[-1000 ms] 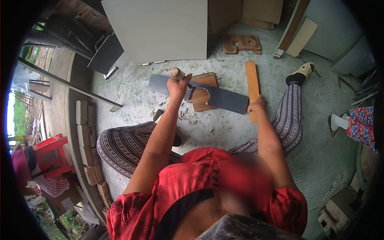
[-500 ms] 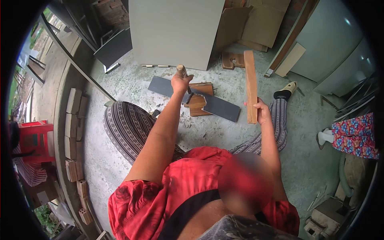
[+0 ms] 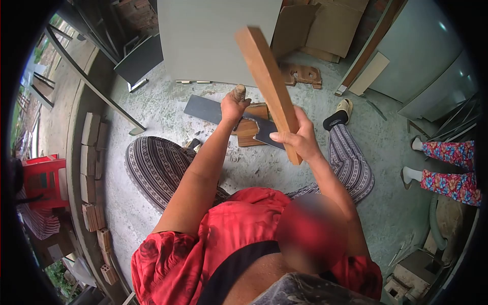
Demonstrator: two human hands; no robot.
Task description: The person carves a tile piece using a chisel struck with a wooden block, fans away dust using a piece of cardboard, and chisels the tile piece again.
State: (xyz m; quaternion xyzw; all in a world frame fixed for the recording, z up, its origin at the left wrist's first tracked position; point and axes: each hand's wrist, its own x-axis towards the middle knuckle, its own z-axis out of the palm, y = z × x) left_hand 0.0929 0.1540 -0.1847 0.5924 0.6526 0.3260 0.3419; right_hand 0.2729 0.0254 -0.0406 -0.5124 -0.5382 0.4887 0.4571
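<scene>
My left hand (image 3: pixel 234 108) is wrapped around the upright wooden handle of a chisel (image 3: pixel 239 92); its lower end is mostly hidden by the hand. Beneath it lies a long dark grey board (image 3: pixel 206 109) with a ragged notch cut in its edge. The board rests across a brown wooden block (image 3: pixel 249 131) on the floor. In my right hand (image 3: pixel 301 138) is a thick squared wooden bar (image 3: pixel 269 84), gripped near its lower end and raised at a tilt toward the chisel, apart from its handle.
Chips lie on the concrete floor (image 3: pixel 264 170) around the block. A large pale panel (image 3: pixel 218 40) leans behind, beside cardboard (image 3: pixel 330 28) and a holed wooden piece (image 3: pixel 306 76). Bricks (image 3: pixel 90 129) line the left. Another person's legs in floral trousers (image 3: pixel 450 175) show at right.
My right hand has swung the wooden bar leftward and up, from upright at the right to tilted beside the chisel. The left hand stays on the chisel. More of the other person's legs shows.
</scene>
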